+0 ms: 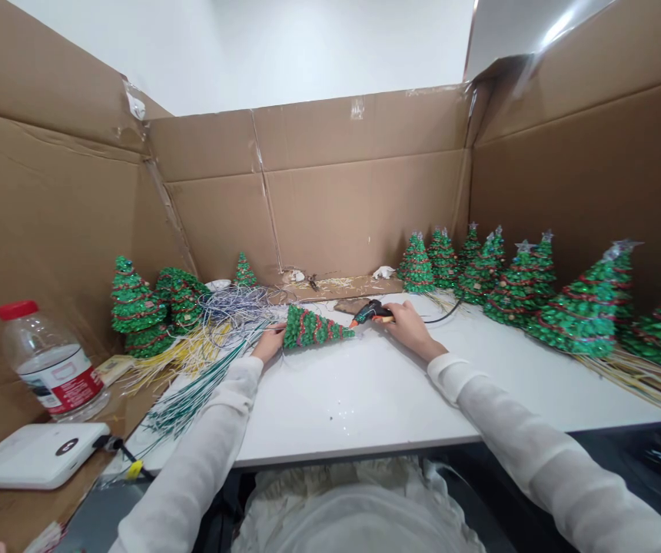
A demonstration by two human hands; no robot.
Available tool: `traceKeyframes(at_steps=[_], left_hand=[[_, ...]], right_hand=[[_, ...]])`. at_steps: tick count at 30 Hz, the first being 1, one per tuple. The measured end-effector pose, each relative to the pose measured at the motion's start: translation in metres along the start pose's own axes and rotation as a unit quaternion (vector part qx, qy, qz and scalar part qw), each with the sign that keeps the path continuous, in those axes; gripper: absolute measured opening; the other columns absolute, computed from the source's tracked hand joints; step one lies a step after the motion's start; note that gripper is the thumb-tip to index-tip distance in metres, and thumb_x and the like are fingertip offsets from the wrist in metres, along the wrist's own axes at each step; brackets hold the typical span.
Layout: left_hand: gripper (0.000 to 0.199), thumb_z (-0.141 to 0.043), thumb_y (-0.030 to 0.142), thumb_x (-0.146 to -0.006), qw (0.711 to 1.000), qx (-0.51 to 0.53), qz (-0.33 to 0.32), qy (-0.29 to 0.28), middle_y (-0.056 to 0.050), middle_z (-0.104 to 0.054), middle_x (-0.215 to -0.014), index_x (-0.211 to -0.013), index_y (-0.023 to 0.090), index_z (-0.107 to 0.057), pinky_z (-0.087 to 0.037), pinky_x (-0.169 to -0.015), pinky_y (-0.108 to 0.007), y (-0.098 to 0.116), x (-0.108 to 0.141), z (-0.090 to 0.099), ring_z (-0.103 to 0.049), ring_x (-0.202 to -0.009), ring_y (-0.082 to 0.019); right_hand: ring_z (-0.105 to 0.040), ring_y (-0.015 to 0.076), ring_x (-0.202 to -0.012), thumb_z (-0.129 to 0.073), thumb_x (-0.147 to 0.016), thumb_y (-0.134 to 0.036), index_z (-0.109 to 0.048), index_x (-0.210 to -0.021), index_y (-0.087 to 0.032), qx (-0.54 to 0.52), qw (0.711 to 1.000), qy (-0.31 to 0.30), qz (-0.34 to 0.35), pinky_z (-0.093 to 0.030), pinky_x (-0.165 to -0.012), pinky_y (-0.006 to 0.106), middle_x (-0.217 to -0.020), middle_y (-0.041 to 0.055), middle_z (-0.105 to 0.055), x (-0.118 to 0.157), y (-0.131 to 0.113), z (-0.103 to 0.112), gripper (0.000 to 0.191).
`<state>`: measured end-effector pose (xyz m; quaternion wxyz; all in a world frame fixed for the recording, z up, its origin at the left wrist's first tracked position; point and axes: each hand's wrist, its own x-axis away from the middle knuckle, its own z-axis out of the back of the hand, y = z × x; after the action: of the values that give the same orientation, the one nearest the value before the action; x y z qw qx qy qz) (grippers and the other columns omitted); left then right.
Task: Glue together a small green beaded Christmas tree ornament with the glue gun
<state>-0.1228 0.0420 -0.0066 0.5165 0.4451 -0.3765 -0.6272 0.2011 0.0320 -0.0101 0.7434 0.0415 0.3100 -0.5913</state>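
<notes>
While the right hand (411,329) closes around the grip of a glue gun (372,312), its fingers curled and the nozzle pointing left, the left hand (269,342) sits against the wide end of a beaded tree (310,328). Its fingers are partly hidden behind the tree, so I cannot tell how firmly they grip. The tree lies on its side near the far edge of the table (336,407), its tip just beside the nozzle. A black cord (443,316) trails from the gun toward the far edge.

Beyond the table's left edge stands a clear plastic bottle (51,359) with a red cap and a red-and-white label, holding a shallow layer of what looks like water. Behind the wires (232,304), near the far left corner, sits a white dish (217,285); its contents are hidden. More beaded trees (515,288) stand in a row along the far right edge, before a cardboard wall (365,207). A white box (34,455) rests near the bottle.
</notes>
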Motion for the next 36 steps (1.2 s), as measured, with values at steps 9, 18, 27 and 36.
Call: traceKeyframes(at_steps=[9, 18, 27, 36], left_hand=[[0.048, -0.064, 0.049, -0.056, 1.0, -0.003, -0.015, -0.022, -0.01, -0.071, -0.085, -0.087, 0.012, -0.07, -0.048, -0.079, -0.033, -0.0008, -0.0006, 0.0011, -0.062, -0.09, -0.026], [0.052, -0.067, 0.048, -0.052, 1.0, 0.014, -0.001, -0.013, -0.011, -0.071, -0.085, -0.088, 0.011, -0.069, -0.048, -0.077, -0.034, -0.0102, -0.0081, 0.0021, -0.064, -0.085, -0.027], [0.047, -0.065, 0.047, -0.055, 0.999, -0.002, -0.022, -0.024, -0.01, -0.071, -0.086, -0.086, 0.012, -0.07, -0.047, -0.081, -0.033, -0.0036, -0.003, 0.0023, -0.062, -0.091, -0.027], [0.047, -0.065, 0.049, -0.055, 1.0, -0.011, -0.019, -0.018, -0.01, -0.071, -0.085, -0.085, 0.013, -0.07, -0.048, -0.079, -0.034, -0.0048, -0.0036, 0.0019, -0.062, -0.089, -0.027]], right_hand=[[-0.046, 0.0231, -0.084, -0.055, -0.08, -0.034, -0.06, -0.097, -0.017, 0.004, 1.0, 0.0, 0.002, -0.035, -0.07, 0.029, -0.09, 0.0072, -0.065, 0.0001, 0.0014, 0.0, 0.024], [-0.047, 0.0227, -0.085, -0.056, -0.08, -0.034, -0.06, -0.099, -0.017, 0.009, 1.0, -0.001, 0.003, -0.036, -0.07, 0.029, -0.092, 0.0072, -0.065, -0.0002, 0.0008, 0.0001, 0.026], [-0.047, 0.0223, -0.086, -0.055, -0.081, -0.034, -0.06, -0.1, -0.017, 0.005, 1.0, -0.006, -0.002, -0.036, -0.069, 0.028, -0.092, 0.0071, -0.065, 0.0009, 0.001, 0.0004, 0.026], [-0.048, 0.0221, -0.086, -0.054, -0.081, -0.03, -0.06, -0.101, -0.016, 0.003, 1.0, -0.011, 0.001, -0.036, -0.07, 0.028, -0.094, 0.0075, -0.065, 0.001, -0.0004, 0.0029, 0.025]])
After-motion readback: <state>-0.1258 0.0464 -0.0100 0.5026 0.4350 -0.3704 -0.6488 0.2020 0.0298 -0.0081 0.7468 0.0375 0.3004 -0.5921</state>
